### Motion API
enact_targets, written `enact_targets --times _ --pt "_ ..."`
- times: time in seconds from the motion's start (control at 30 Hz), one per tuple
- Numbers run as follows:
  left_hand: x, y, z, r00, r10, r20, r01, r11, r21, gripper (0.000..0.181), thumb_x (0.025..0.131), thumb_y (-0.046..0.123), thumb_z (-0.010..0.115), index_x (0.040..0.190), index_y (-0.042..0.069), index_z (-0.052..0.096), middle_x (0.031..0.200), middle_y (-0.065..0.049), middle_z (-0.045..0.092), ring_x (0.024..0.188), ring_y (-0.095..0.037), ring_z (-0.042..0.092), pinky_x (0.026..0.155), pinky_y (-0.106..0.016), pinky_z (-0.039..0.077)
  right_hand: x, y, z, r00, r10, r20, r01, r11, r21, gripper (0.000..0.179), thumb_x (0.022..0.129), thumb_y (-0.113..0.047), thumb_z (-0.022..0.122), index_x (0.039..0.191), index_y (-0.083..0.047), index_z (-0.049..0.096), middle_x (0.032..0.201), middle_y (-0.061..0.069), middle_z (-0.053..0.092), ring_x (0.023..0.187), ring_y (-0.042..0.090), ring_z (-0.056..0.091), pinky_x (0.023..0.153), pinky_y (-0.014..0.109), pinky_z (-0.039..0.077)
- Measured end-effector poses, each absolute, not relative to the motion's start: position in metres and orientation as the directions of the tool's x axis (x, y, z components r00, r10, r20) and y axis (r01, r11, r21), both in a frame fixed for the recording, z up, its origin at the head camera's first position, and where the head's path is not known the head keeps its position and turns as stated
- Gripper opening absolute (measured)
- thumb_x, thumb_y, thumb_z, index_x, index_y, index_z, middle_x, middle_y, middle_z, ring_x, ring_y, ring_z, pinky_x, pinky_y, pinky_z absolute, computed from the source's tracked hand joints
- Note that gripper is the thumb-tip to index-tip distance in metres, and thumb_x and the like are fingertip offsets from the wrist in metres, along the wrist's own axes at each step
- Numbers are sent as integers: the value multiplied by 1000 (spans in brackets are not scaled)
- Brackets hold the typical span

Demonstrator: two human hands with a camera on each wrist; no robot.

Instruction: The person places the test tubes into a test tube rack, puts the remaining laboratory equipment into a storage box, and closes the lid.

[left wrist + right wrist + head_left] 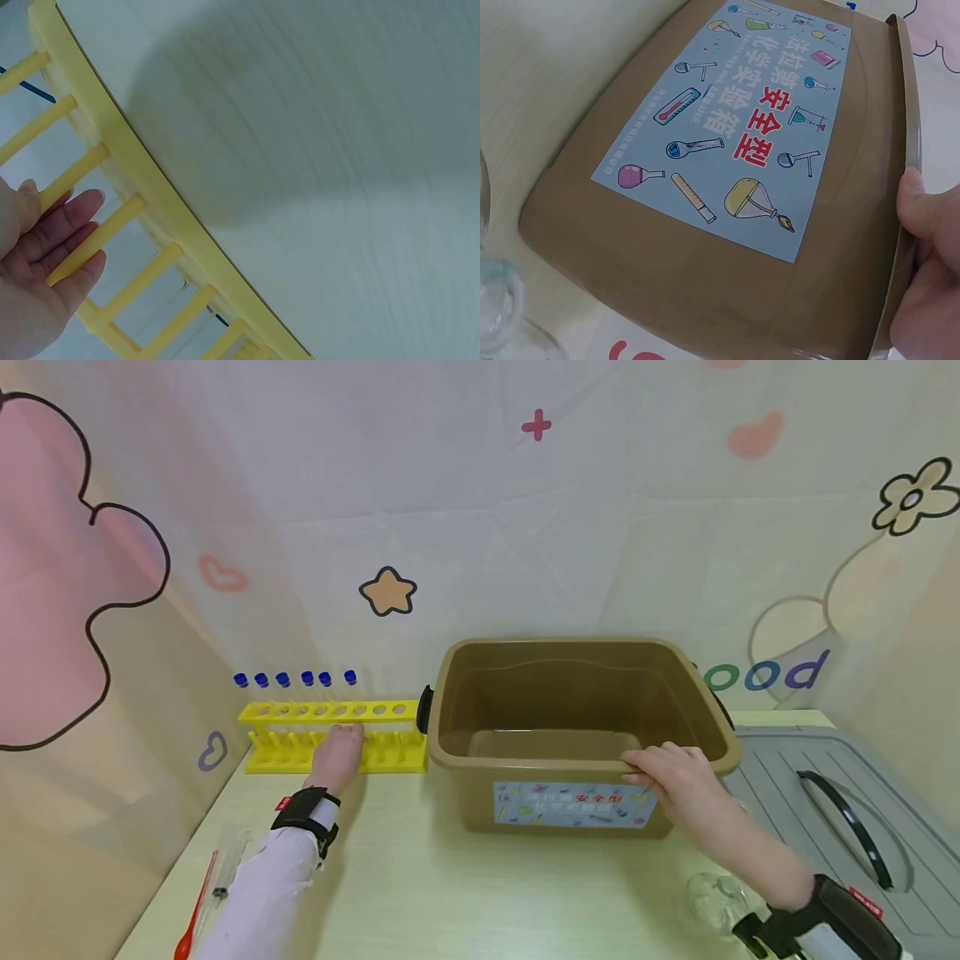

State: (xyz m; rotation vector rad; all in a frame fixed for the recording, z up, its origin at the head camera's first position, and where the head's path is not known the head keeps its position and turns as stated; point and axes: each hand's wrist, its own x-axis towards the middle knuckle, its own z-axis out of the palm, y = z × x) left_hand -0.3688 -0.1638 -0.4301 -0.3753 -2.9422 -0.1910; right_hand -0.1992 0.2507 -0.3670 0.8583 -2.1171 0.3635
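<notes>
A yellow test tube rack (393, 767) stands at the left against the wall, with several blue-capped tubes (282, 679) in its back row. My left hand (337, 758) holds the rack at its front; in the left wrist view its fingers curl among the yellow pegs (124, 217). To the right of the rack is a deep brown plastic bin (480, 793) with a printed label (573, 804) on its front. At the bin's front right, my right hand (682, 781) grips the rim, thumb outside in the right wrist view and the other fingers partly hidden.
A grey lid (780, 802) with a black handle (847, 827) lies at the right. Clear glassware (716, 902) stands near my right forearm. By my left sleeve lie a red-ended dropper (197, 906) and a syringe (220, 889). A printed cloth (465, 527) hangs behind.
</notes>
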Motion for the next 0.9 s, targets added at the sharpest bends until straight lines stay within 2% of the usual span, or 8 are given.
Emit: enact_targets --times 0.23,0.57,0.9 --pt "-373 -164 -433 -947 250 203 273 957 94 9 90 1 53 96 -5 50 84 -19 54 80 -32 47 66 -43 47 -184 241 -364 -496 -449 743 -685 728 -17 48 92 -40 31 91 -3 63 77 -1 62 63 12 47 56 34 36" --pt "-375 -166 -431 -944 257 208 277 958 70 6 89 -5 49 95 -7 50 88 -23 56 85 -36 49 66 -46 48 -169 226 -362 -453 -461 763 -724 690 -12 46 94 -39 34 88 -4 63 73 -3 61 60 9 43 53 27 34" --pt "-378 -167 -430 -951 247 186 260 964 51 8 89 -7 50 96 -9 49 88 -24 55 83 -35 48 68 -46 48 -156 219 -362 -483 -460 745 -711 703 -27 48 95 -39 33 92 -3 64 80 0 63 65 11 48 58 25 34"
